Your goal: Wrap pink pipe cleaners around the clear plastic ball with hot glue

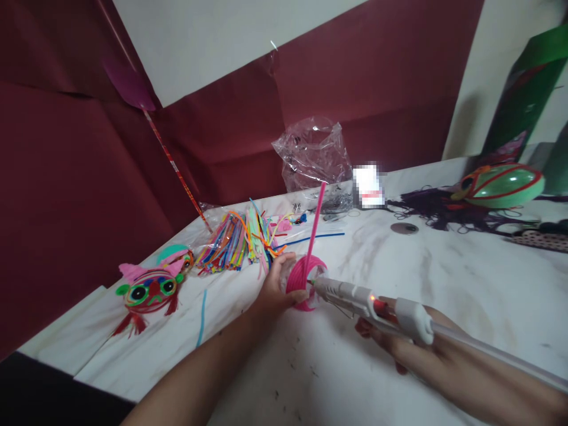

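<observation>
My left hand grips a small round form partly wrapped in rows of pink pipe cleaner, with a clear part showing at its right side. One pink pipe cleaner sticks up from it, its upper end free. My right hand is closed around a white hot glue gun with a lit orange light and a long glue stick out of its back. The gun's nozzle points left, right at the pink wrapping; whether it touches I cannot tell.
Bundles of coloured pipe cleaners lie behind my left hand, near a crumpled clear bag. A decorated animal mask sits at left. A green balloon-like form with dark purple strands lies at right. A blue pipe cleaner lies in front.
</observation>
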A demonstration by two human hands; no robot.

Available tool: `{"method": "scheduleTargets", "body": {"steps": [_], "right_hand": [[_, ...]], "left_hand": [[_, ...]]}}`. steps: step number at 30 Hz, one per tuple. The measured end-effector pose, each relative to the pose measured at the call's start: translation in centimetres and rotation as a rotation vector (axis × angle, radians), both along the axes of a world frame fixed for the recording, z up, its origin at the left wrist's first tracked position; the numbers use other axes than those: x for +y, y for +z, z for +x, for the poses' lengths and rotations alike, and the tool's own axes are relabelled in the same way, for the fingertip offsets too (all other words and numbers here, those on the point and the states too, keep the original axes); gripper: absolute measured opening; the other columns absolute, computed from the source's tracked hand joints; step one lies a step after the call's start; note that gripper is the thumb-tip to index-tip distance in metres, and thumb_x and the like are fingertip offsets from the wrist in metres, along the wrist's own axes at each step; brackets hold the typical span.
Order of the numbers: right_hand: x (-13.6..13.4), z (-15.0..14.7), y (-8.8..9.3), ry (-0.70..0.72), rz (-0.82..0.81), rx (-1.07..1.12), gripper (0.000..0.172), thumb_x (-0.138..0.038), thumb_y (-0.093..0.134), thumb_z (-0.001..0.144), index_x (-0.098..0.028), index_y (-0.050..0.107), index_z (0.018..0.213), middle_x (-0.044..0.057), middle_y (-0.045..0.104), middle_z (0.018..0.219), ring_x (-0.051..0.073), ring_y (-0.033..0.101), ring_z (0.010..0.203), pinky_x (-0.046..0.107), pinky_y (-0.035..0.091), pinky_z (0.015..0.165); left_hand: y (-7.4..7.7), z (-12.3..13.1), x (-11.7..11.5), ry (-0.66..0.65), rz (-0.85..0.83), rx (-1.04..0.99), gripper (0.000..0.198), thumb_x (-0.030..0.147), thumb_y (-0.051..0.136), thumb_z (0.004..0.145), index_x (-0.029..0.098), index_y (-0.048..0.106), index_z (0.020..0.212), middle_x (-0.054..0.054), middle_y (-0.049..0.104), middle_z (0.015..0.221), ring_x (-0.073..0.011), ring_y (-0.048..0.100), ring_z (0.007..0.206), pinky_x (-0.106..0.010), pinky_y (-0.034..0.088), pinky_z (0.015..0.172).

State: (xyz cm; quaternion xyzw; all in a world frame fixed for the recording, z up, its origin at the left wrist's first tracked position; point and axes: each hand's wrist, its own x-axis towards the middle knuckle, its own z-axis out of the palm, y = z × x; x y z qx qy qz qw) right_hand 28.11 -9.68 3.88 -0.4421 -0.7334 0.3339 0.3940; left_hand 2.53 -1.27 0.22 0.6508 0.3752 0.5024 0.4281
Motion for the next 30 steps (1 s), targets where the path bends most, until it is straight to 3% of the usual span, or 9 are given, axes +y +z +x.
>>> {"method": "scheduleTargets", "body": {"steps": [16,22,30], "right_hand": [[0.6,0.3,-1.5,-0.072,-0.031,0.023,0.033,-0.048,0.053,0.081,-0.022,0.074,0.088,0.004,0.074,0.068,0.019,0.065,0.053,0.025,0.052,0.043],[0.9,0.1,-1.1,-0.078,-0.087,0.041,0.036,-0.051,0.049,0.080,-0.023,0.071,0.080,0.005,0.072,0.064,0.020,0.065,0.051,0.026,0.053,0.045],[0.3,0.3,-0.6,-0.020,-0.070,0.009,0.029,-0.043,0.056,0.081,-0.022,0.074,0.088,0.004,0.073,0.069,0.020,0.066,0.057,0.023,0.051,0.043]], "left_hand": [[-0.4,-0.1,0.3,-0.016,-0.011,-0.013,0.088,0.052,0.087,0.052,0.021,0.049,0.125,-0.013,0.056,0.130,-0.0366,0.050,0.126,-0.046,0.038,0.107],[-0.3,-0.1,0.2,-0.023,-0.005,-0.017,0.086,0.052,0.087,0.052,0.022,0.050,0.124,-0.012,0.055,0.131,-0.0358,0.050,0.126,-0.046,0.037,0.106],[-0.5,0.0,0.3,-0.052,-0.023,-0.058,0.088,0.049,0.089,0.051,0.021,0.048,0.124,-0.013,0.057,0.128,-0.0347,0.052,0.123,-0.045,0.039,0.104]]}}
